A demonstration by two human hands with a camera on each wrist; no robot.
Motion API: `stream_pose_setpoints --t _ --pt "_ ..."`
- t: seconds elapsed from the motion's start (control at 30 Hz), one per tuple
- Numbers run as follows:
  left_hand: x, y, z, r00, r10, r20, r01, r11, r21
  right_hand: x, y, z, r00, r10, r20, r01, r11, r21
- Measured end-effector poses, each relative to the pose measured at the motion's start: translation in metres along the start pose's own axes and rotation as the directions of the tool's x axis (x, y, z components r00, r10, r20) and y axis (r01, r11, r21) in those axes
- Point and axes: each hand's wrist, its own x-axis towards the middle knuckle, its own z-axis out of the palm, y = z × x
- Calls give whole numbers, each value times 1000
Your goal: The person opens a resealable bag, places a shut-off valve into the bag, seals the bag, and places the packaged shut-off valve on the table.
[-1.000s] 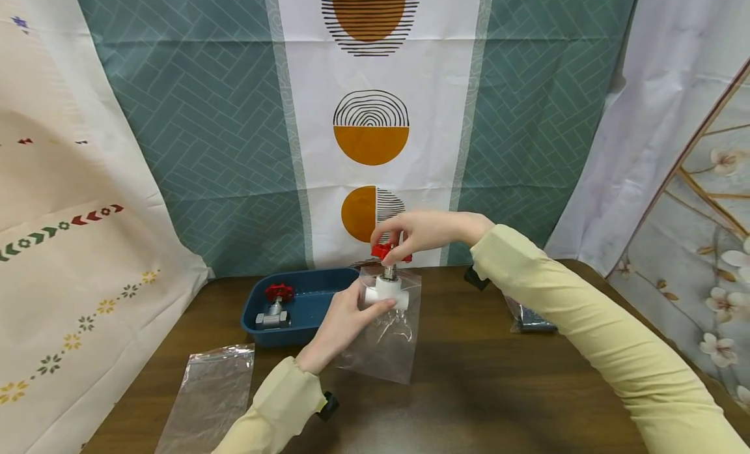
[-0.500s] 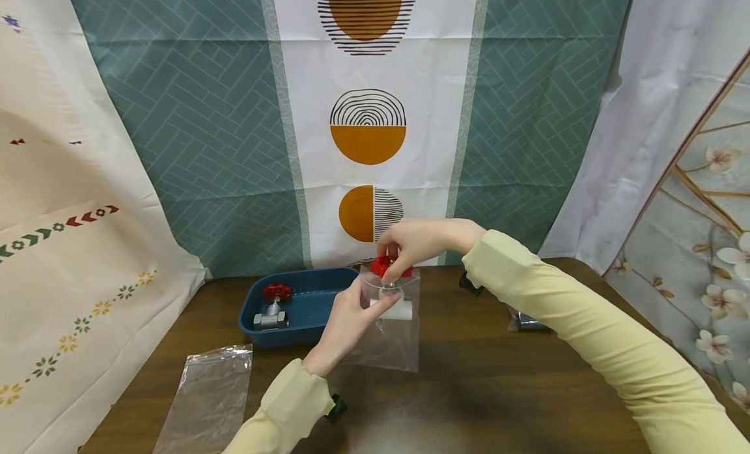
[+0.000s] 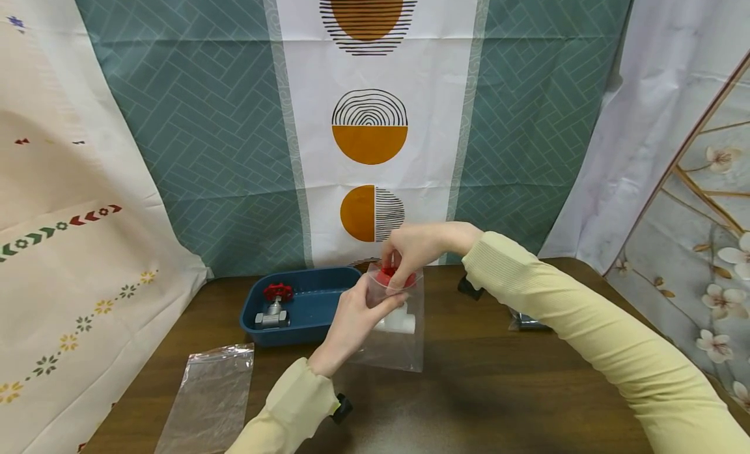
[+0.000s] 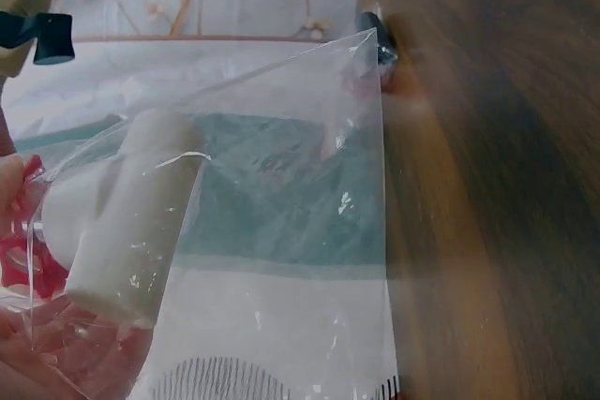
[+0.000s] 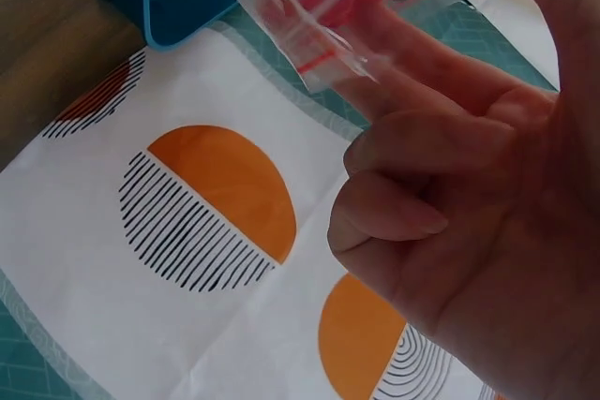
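Valve (image 3: 401, 321), with a white T-shaped body below and a red handle (image 3: 385, 277) on top, held roughly upright in the mouth of a clear plastic bag (image 3: 389, 357). The white body is inside the bag, showing through the plastic, and the handle is level with the bag's opening.

A person's right hand (image 3: 415, 249) reaches down from above, thumb and fingers pinched together on the red handle. Their left hand (image 3: 350, 316) grips the bag beside its opening, thumb in front; whether it also presses on the valve through the plastic cannot be told. Whether the bag's lower edge touches the wooden table (image 3: 498, 395) is unclear too.

Just beyond the left hand, to its left, sits a blue tray (image 3: 319, 304). A metal valve (image 3: 273, 314) with a dark red handwheel (image 3: 278, 291) stands at the tray's left end. Nearer the viewer, another clear bag (image 3: 205, 395) lies flat. Across the table, partly hidden by the right sleeve (image 3: 562, 301), is a small dark item (image 3: 530, 323) in plastic. Behind everything hangs a green and white patterned cloth (image 3: 234, 128).
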Motion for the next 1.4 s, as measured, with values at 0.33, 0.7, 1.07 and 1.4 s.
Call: stream_pose_setpoints --t 0.33,0.7,1.07,1.4 --pt "3 0 6 998 13 -57 -16 998 -55 -1 -2 0 999 35 -34 -37 998 -55" --pt "1 1 11 971 84 -224 -127 975 -183 -7 -6 -7 988 -36 -150 46 997 61" --pt "-5 29 3 957 83 -279 -136 975 -177 -36 36 20 920 -58 -388 143 970 195" --pt "7 0 8 981 8 -196 -45 982 -186 -34 48 49 840 -16 -542 186 948 260"
